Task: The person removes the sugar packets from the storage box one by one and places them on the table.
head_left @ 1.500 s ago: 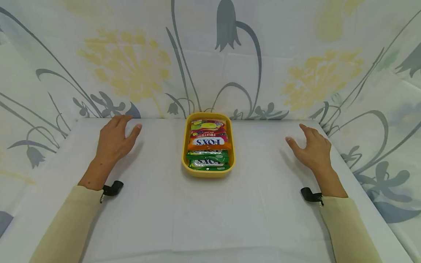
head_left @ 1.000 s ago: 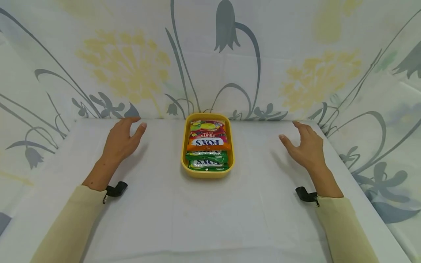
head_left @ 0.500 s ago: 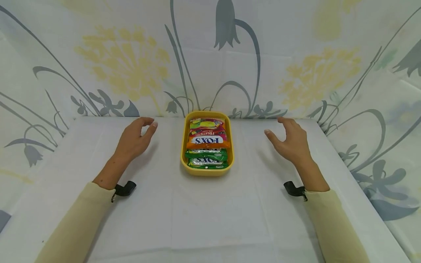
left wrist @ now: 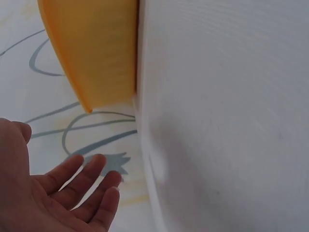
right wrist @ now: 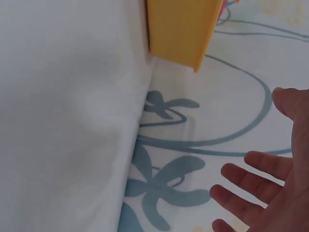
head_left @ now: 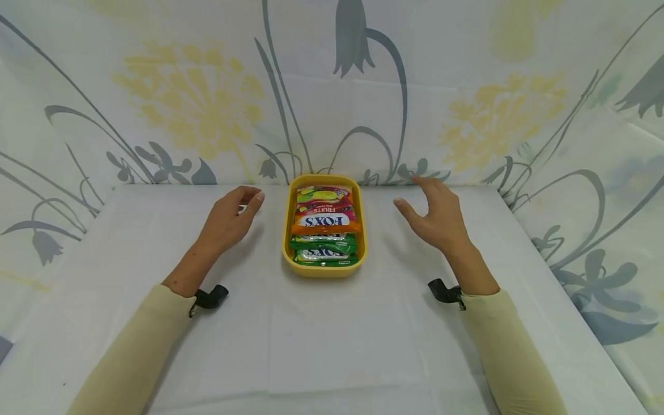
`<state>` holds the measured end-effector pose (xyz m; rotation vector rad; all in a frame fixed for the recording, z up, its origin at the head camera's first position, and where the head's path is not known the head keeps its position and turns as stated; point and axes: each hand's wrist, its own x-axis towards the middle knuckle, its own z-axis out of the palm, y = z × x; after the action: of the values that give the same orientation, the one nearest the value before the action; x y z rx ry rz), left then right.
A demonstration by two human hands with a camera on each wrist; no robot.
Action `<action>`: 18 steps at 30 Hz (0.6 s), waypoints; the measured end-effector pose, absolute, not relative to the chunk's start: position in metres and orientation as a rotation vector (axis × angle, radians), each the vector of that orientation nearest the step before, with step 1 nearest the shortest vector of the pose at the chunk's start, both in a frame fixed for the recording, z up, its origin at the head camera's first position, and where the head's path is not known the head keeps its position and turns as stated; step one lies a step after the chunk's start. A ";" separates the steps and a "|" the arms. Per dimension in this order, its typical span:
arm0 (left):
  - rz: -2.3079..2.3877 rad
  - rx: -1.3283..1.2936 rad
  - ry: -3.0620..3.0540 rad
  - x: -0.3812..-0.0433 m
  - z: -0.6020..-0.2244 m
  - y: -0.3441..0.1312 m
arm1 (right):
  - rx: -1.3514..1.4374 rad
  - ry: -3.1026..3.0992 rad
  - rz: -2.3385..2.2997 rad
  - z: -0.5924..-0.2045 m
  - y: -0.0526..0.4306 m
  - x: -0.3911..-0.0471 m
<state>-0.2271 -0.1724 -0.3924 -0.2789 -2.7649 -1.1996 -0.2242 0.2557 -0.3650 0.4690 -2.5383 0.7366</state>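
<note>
A yellow plastic tray (head_left: 324, 272) stands in the middle of the white table, near its back edge. Inside lie several candy packets: a red and orange Fox's packet (head_left: 325, 207) on top, and green packets (head_left: 324, 248) in front of it. My left hand (head_left: 228, 219) hovers left of the tray, fingers relaxed and apart from it, palm turned toward it. On the other side my right hand (head_left: 438, 216) hovers with fingers spread, also apart from the tray. Both wrist views show the tray's yellow side wall (left wrist: 101, 53) beyond bare fingers. Neither hand holds anything.
A white cloth (head_left: 332, 334) covers the table. Behind and at both sides hangs a floral curtain (head_left: 321, 86), meeting the table right behind the tray. A black wrist camera (head_left: 211, 297) sits at the left cuff, another black camera (head_left: 444, 291) at the right.
Both hands have moved inward toward the tray, the left hand to the right and the right hand to the left. The tray and packets have stayed in place.
</note>
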 end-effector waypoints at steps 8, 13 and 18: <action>-1.336 -0.249 -2.781 -0.232 -0.393 -0.163 | 0.501 -2.579 0.738 -0.363 0.233 -0.229; -1.410 -0.233 -2.782 -0.236 -0.397 -0.155 | 0.522 -2.622 0.747 -0.358 0.216 -0.227; -1.477 -0.253 -2.775 -0.234 -0.397 -0.149 | 0.568 -2.665 0.740 -0.359 0.202 -0.227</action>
<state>-0.2337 -0.1494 -0.3972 -0.2532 -2.7752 -1.4773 -0.2267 0.2023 -0.3593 0.5681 -2.6648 0.7404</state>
